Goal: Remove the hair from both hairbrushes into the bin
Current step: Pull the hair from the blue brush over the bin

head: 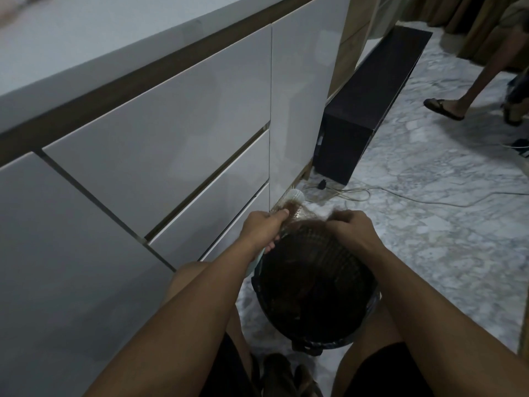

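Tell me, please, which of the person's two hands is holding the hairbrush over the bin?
The left hand grips the hairbrush by its handle; the right hand instead pinches hair above the bin.

Glossy white cabinet with drawer fronts under a brown-edged top stands at left. Grey-veined marble floor carries a low black unit beside the cabinet and loose cables. Lighting is dim; brown curtains hang at top right.
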